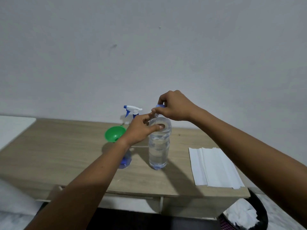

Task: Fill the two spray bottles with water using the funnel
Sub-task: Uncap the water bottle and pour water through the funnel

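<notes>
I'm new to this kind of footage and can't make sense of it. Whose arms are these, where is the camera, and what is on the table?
There is no machine here. The single picture comes from a wide-angle camera worn on a person's head, looking forward and down, so both arms reach in from the bottom.

The left hand grips the shoulder of a clear water bottle standing on the wooden table. The right hand pinches the bottle's blue cap at the top; whether it is going on or coming off cannot be told.

To the left, a green funnel seems to sit in a spray bottle mostly hidden by the left arm. A second spray head, white and blue, shows behind. Folded white paper lies at the right, and a bin stands below the table.
</notes>
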Demonstrator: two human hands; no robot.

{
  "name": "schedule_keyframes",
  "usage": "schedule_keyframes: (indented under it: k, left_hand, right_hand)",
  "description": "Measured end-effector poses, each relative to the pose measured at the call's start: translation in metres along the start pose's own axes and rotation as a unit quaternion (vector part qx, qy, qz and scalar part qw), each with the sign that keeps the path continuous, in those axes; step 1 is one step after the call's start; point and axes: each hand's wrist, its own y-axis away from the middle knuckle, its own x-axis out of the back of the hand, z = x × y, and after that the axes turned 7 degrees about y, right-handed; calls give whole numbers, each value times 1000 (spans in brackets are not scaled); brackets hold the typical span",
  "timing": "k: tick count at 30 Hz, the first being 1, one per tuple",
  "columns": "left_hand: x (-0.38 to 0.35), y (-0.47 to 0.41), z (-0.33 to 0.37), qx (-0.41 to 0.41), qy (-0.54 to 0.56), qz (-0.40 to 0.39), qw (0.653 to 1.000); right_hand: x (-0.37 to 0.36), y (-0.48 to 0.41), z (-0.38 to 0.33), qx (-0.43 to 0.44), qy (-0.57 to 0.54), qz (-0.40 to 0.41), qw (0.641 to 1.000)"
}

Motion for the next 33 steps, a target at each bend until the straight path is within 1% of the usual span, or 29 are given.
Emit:
schedule_keyframes:
  k: [2, 5, 8, 10, 12, 15, 17, 20, 28, 30, 33]
  left_hand:
    - [1, -3, 1, 2, 5, -8, 1000]
    - [1, -6, 2, 4, 13, -21, 1000]
    - [0, -7, 2, 10, 27, -29, 999]
    - [0, -6, 2, 13, 25, -22, 999]
    - [2, -6, 2, 15, 21, -26, 999]
    - [3, -5, 3, 25, 11, -29, 999]
    - [3, -5, 2, 30, 12, -31, 999]
    - [3, -3, 2, 32, 19, -32, 999]
    - [2, -3, 3, 35, 28, -31, 999]
    - [2, -3, 4, 37, 25, -27, 999]
    - [1, -1, 6, 34, 29, -21, 999]
  right_hand:
    - [4, 0, 2, 26, 0, -24, 999]
    - [15, -4, 7, 77, 21, -95, 992]
    - [27, -11, 9, 95, 49, -165, 980]
    - [32, -15, 8, 103, 44, -189, 975]
    - [33, -17, 5, 93, 52, -180, 978]
    - [29, -21, 1, 55, 80, -101, 990]
    - [27, -22, -2, 40, 96, -80, 991]
    - [28, -22, -7, 35, 75, -110, 991]
    - [44, -22, -14, 80, 96, -184, 975]
    - [47, -22, -13, 84, 95, -190, 974]
    - [47, -20, -9, 85, 87, -174, 977]
